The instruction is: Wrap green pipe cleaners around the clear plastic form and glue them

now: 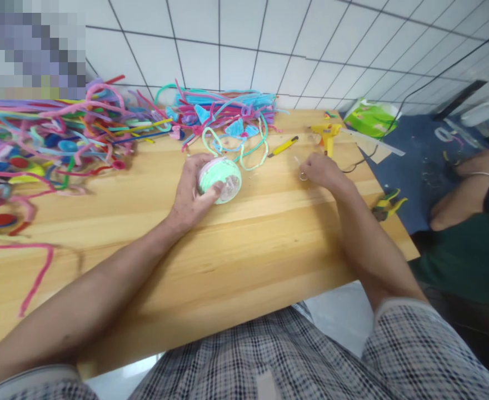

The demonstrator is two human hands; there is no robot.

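Observation:
Near the middle of the wooden table [244, 250], my left hand [194, 191] is wrapped round a round mint-green and pink object [228, 171], its thumb across the clear, shiny end. To the right, my right hand [322, 169] is closed at the tabletop. A small ring-like piece and a thin pale tip show at its fingers; they look like part of small scissors [303, 176], but blur hides the rest. A yellow cutter [284, 146] lies between the hands, farther back, and a yellow glue gun [328, 136] stands just behind my right hand.
Colourful pipe cleaners [73, 128] heap over the left side, with a blue and pink bundle [231, 105] along the tiled wall. Yellow-handled pliers [388, 204] lie at the right edge. A green packet [372, 118] sits at the back right. Another person [469, 250] is at far right.

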